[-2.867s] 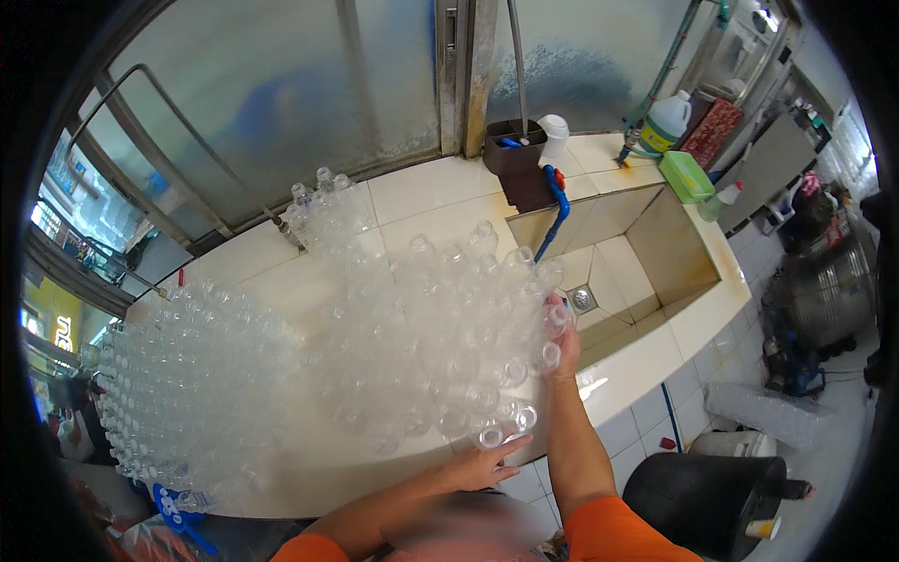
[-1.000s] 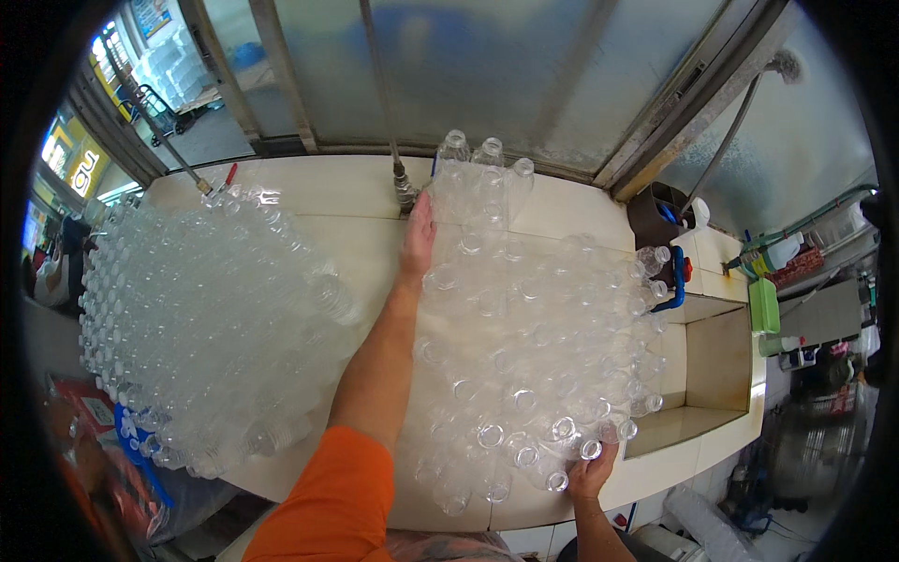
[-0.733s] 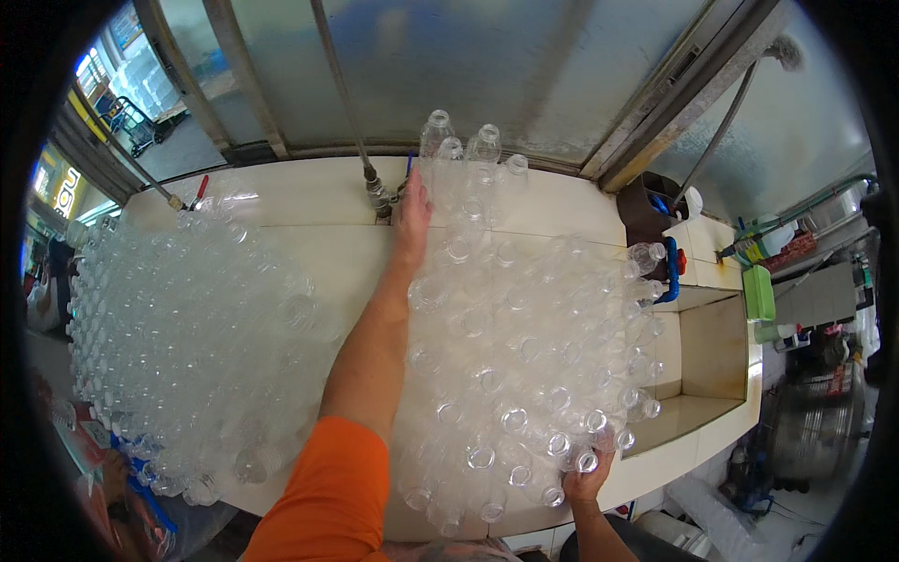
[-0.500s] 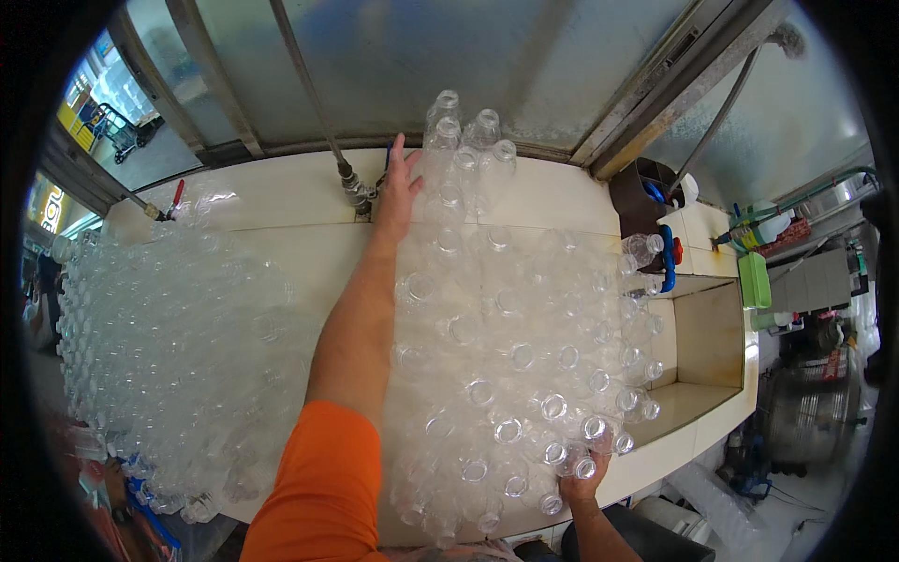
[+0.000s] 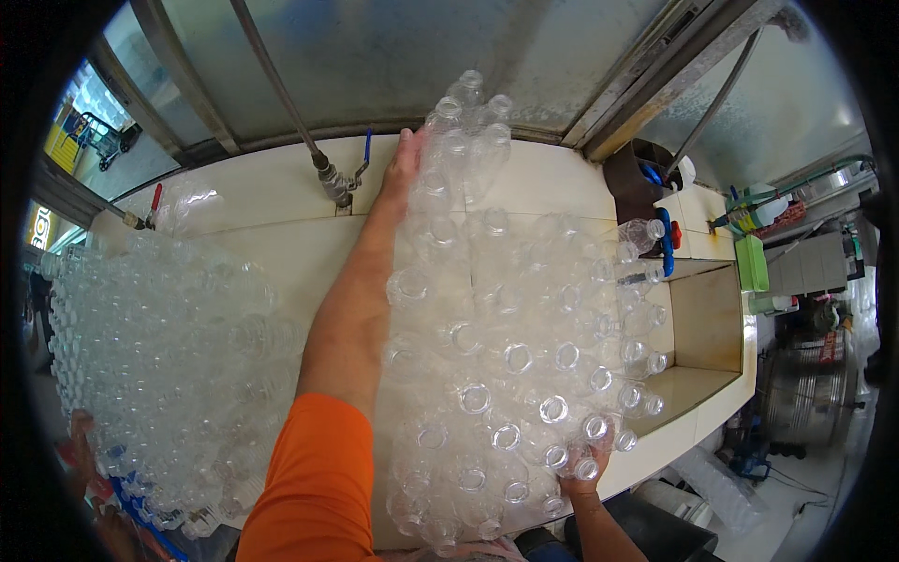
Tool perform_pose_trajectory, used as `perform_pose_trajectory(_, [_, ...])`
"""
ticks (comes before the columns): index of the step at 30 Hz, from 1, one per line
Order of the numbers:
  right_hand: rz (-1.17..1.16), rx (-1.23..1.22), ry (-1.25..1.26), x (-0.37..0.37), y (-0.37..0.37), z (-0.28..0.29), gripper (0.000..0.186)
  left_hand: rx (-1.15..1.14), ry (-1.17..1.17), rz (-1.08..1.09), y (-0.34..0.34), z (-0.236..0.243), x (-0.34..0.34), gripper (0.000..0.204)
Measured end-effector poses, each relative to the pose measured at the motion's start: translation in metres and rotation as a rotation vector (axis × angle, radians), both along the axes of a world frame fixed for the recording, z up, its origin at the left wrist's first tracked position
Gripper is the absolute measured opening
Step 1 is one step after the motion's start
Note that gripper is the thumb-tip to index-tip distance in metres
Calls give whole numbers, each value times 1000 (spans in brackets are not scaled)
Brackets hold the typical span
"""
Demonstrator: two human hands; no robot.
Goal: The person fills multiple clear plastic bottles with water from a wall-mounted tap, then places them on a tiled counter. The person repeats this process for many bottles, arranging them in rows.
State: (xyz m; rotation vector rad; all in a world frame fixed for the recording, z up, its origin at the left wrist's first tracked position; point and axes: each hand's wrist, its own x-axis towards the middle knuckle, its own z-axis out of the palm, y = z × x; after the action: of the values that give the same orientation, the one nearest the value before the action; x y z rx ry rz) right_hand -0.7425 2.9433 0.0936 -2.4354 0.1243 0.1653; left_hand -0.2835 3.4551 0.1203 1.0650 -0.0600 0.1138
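Observation:
A dense block of clear plastic bottles (image 5: 518,359) stands upright on the pale tiled counter, necks uppermost and without caps. My left hand (image 5: 405,169) reaches to the block's far left corner, its fingers stretched out and pressed against the side of a small cluster of far bottles (image 5: 468,131). At the near right corner my right hand (image 5: 588,470) cups the outermost bottles, thumb and fingers apart. Its fingers show partly through the clear plastic. A second mass of clear bottles (image 5: 169,365) fills the left side, left of my left forearm.
A metal valve with a blue lever (image 5: 339,178) rises from the counter (image 5: 318,229) left of my left hand. A recessed basin (image 5: 707,323) lies right of the block, by a blue-handled tap (image 5: 666,242). Frosted panels (image 5: 393,66) stand behind. Another person's hand (image 5: 82,431) shows lower left.
My left hand has come in against the far bottles, its raised fingers now lying along them. The view has shifted slightly. My right hand stays at the near corner.

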Motion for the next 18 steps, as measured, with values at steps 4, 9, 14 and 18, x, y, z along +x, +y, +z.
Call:
perform_pose_trajectory(4, [-2,-18,100,-6,-12,-16,39,42,0,29,-17,-6,8,82])
perform_pose_trajectory(9, [-40,5,226,-14,-34,-42,36,-38,-29,10,-44,-11,13,79])
perform_pose_trajectory(14, [15,-88,332,-20,-39,-49,36,-57,-11,62,-49,-9,9,78])
perform_pose_trajectory(18, [19,-34,178,-16,-25,-31,41,-96,10,78,-53,-3,1,78])
